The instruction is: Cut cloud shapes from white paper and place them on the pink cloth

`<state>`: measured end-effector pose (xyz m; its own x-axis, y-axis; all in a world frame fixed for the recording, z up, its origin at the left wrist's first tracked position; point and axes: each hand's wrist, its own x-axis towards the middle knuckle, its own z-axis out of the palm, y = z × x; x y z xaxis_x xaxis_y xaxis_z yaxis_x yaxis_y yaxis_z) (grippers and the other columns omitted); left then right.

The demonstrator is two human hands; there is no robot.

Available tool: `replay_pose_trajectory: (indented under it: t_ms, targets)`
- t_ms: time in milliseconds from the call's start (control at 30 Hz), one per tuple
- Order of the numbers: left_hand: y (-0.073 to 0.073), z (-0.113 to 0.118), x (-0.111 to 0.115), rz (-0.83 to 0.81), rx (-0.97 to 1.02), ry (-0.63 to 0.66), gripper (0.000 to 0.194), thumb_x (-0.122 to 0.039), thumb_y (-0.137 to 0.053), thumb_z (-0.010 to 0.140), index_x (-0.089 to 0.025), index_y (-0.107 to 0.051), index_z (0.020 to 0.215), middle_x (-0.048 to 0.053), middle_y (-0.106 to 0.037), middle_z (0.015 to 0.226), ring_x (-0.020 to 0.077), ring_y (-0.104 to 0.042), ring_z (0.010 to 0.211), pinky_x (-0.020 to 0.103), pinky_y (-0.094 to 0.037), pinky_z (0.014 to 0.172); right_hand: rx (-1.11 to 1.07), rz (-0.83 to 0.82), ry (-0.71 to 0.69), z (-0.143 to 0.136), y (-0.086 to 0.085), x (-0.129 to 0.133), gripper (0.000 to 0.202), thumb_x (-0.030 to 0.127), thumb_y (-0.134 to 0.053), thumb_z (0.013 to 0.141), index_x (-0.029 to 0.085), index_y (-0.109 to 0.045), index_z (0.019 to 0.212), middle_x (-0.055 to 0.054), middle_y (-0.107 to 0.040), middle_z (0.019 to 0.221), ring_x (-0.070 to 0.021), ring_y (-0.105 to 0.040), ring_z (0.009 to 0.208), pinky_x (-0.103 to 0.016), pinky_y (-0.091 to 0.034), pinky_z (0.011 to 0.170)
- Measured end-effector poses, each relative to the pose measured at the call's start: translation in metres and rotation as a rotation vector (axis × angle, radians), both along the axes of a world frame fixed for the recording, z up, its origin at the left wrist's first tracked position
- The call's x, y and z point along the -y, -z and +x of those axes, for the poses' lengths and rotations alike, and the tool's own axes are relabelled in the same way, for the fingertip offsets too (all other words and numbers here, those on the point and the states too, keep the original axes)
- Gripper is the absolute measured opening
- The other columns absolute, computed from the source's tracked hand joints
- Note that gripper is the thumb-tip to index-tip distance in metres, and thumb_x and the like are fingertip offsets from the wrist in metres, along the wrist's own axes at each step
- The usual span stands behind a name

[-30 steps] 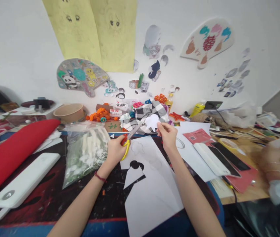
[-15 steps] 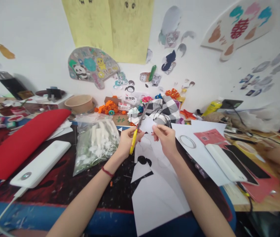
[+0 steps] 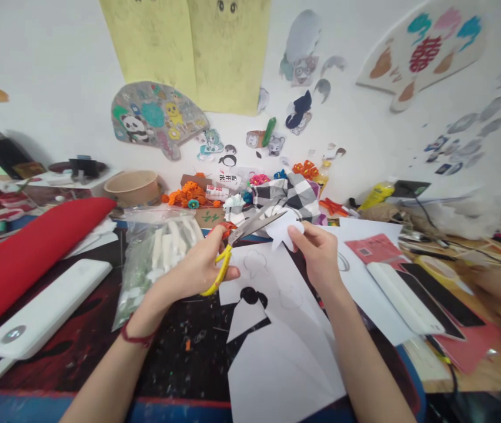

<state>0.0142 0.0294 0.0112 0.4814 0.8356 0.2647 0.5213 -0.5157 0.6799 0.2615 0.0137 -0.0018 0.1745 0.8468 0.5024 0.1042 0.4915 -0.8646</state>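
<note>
My left hand (image 3: pixel 201 264) is closed around the yellow and red handles of a pair of scissors (image 3: pixel 250 226). Their blades are parted and point right, reaching the edge of a small white paper cutout (image 3: pixel 283 229). Between thumb and fingers, my right hand (image 3: pixel 319 252) pinches that cutout at its right side. Below both hands lies a white sheet of paper (image 3: pixel 290 352) with faint pencil outlines. On it rest a white paper scrap (image 3: pixel 247 317) and small black round pieces (image 3: pixel 253 295).
Left of my hands lie a clear plastic bag (image 3: pixel 144 247) of white and green pieces, a white power bank (image 3: pixel 47 308) and a red cloth roll (image 3: pixel 39 258). On the right are a white sheet (image 3: pixel 378 317), a red card (image 3: pixel 374 249) and a tape roll (image 3: pixel 438 270). Craft flowers (image 3: pixel 189 194) stand behind.
The scissors have swung from upright to pointing right, with their blades now parted at the cutout. My left hand has moved left and down; my right hand has shifted right with the cutout.
</note>
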Motion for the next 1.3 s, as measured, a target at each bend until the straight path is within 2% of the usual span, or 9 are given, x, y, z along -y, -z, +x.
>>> replay_pose_trajectory:
  t_ms: [133,200,300,467,600,800,1000,1300]
  targets:
    - [-0.006,-0.017,0.0,0.145,-0.313,-0.115,0.044,-0.047,-0.071,0.071,-0.021,-0.052,0.1,0.002,-0.061,0.092,0.0188,-0.054,0.075,0.028,-0.037,0.064,0.025,0.056,0.031,0.011,-0.003,0.0,0.02,0.032,-0.072,0.083,0.019,-0.066,0.069,0.0,-0.055,0.071,-0.0141,-0.049,0.067,-0.027,-0.039,0.061]
    - [-0.006,-0.027,-0.001,0.166,-0.426,-0.176,0.046,-0.055,-0.071,0.072,-0.023,-0.056,0.101,0.0,-0.064,0.09,0.019,-0.056,0.071,0.028,-0.035,0.061,0.067,0.069,0.044,0.016,-0.003,-0.001,0.015,0.031,-0.073,0.083,0.02,-0.07,0.074,-0.001,-0.059,0.077,-0.0155,-0.053,0.072,-0.027,-0.042,0.063]
    - [-0.003,-0.04,-0.004,0.162,-0.519,-0.203,0.046,-0.061,-0.065,0.076,-0.025,-0.06,0.105,-0.001,-0.067,0.086,0.019,-0.059,0.068,0.027,-0.035,0.059,0.162,0.084,0.077,0.021,-0.003,-0.003,0.014,0.031,-0.072,0.083,0.021,-0.071,0.075,-0.003,-0.062,0.08,-0.0169,-0.056,0.076,-0.028,-0.045,0.064]
    - [0.006,-0.037,-0.003,0.139,-0.517,-0.14,0.051,-0.063,-0.067,0.072,-0.025,-0.062,0.106,0.0,-0.069,0.087,0.022,-0.064,0.076,0.028,-0.039,0.064,0.209,0.063,0.029,0.02,-0.002,-0.004,0.016,0.033,-0.07,0.085,0.021,-0.07,0.075,-0.003,-0.063,0.081,-0.0173,-0.058,0.077,-0.027,-0.047,0.066]
    - [0.009,-0.022,0.001,0.099,-0.528,-0.108,0.049,-0.064,-0.068,0.07,-0.026,-0.065,0.101,0.001,-0.071,0.085,0.0249,-0.067,0.079,0.029,-0.041,0.065,0.209,-0.055,-0.07,0.013,0.001,-0.003,0.021,0.038,-0.068,0.086,0.02,-0.069,0.075,-0.003,-0.066,0.081,-0.0172,-0.059,0.076,-0.027,-0.047,0.066]
    - [0.008,-0.013,0.004,0.048,-0.561,-0.052,0.055,-0.066,-0.069,0.069,-0.025,-0.066,0.106,0.005,-0.074,0.094,0.0273,-0.068,0.083,0.03,-0.043,0.067,0.282,-0.2,-0.141,0.005,0.006,-0.001,0.025,0.041,-0.068,0.085,0.018,-0.069,0.075,0.0,-0.066,0.07,-0.0141,-0.058,0.064,-0.025,-0.045,0.059]
    - [0.011,-0.013,0.005,0.082,-0.513,-0.058,0.051,-0.065,-0.07,0.068,-0.026,-0.068,0.101,0.004,-0.074,0.091,0.0265,-0.068,0.081,0.029,-0.04,0.063,0.281,-0.249,-0.203,0.002,0.006,0.003,0.026,0.042,-0.066,0.087,0.019,-0.068,0.076,-0.002,-0.072,0.074,-0.0178,-0.067,0.068,-0.027,-0.051,0.061]
    - [0.007,-0.012,0.007,0.077,-0.519,-0.047,0.046,-0.062,-0.069,0.069,-0.027,-0.068,0.099,0.003,-0.073,0.095,0.0265,-0.068,0.083,0.029,-0.039,0.062,0.279,-0.24,-0.209,0.001,0.009,0.002,0.023,0.041,-0.067,0.087,0.02,-0.07,0.078,-0.003,-0.075,0.076,-0.0179,-0.069,0.068,-0.028,-0.054,0.063]
